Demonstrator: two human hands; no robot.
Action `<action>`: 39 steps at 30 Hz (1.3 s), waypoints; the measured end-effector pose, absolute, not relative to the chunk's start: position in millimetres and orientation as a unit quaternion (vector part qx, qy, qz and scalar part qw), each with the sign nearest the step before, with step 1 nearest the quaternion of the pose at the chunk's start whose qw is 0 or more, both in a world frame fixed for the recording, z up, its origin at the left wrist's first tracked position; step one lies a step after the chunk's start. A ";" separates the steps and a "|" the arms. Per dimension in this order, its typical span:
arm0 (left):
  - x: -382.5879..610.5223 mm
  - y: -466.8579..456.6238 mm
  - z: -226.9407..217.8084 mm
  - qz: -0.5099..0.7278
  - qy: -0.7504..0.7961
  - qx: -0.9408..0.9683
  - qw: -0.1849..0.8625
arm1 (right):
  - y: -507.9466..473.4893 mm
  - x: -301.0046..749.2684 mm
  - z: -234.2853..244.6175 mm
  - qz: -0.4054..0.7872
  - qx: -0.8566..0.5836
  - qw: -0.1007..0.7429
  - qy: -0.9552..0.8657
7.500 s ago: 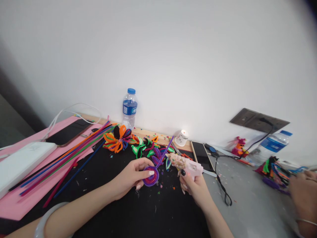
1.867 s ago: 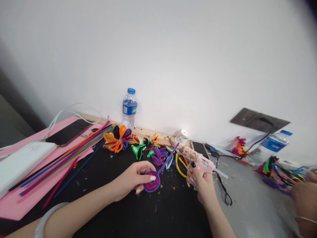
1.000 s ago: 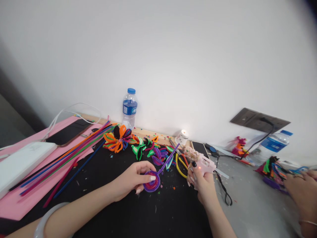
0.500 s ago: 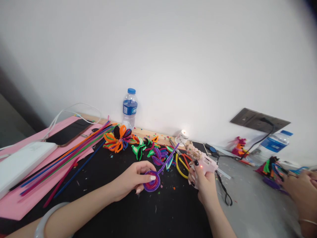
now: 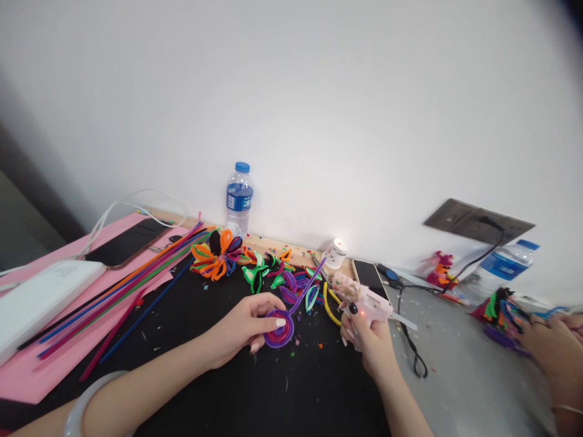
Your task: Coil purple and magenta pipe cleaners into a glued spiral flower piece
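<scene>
Between thumb and fingers, my left hand [image 5: 250, 325] pinches a flat coil of purple and red pipe cleaner [image 5: 279, 337]. One purple end of the coil sticks up and away to the right. My right hand [image 5: 367, 340] is wrapped round a pale pink hot glue gun [image 5: 371, 302], whose small light glows orange. Its nozzle, crusted with brownish lumps, points left over the yellow-handled tool [image 5: 331, 306]. A clear glue stick [image 5: 404, 320] pokes out of the gun's back. Beyond the coil lie purple, green and white pipe-cleaner loops [image 5: 296, 286].
A multicoloured pipe-cleaner flower [image 5: 221, 256] lies before a water bottle [image 5: 239, 200]. Loose pipe cleaners [image 5: 132, 284] and a phone [image 5: 127, 243] rest on pink paper [image 5: 27, 379]. A paper cup [image 5: 336, 254] and another phone [image 5: 371, 279] are behind the gun. Another person's hands [image 5: 553, 346] work at right.
My right hand has moved the glue gun slightly left, towards the coil, uncovering more of the phone behind. My left hand is nearly still, the coil shifting a touch left.
</scene>
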State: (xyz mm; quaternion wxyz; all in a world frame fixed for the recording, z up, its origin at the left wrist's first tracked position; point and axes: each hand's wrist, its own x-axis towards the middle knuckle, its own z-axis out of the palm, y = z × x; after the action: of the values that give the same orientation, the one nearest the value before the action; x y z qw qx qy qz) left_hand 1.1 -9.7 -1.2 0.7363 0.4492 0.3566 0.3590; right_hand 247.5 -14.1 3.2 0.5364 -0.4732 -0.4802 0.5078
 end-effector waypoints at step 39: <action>1.2 -11.2 -0.8 0.359 0.356 0.450 0.736 | -14.0 247.6 0.6 0.514 -0.482 0.505 -0.498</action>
State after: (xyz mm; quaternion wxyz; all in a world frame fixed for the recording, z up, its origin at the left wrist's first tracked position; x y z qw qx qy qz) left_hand 1.2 -11.2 -0.8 0.7363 0.4499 0.3563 0.3586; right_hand 247.6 -14.0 0.6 0.5053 -0.4820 -0.4983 0.5139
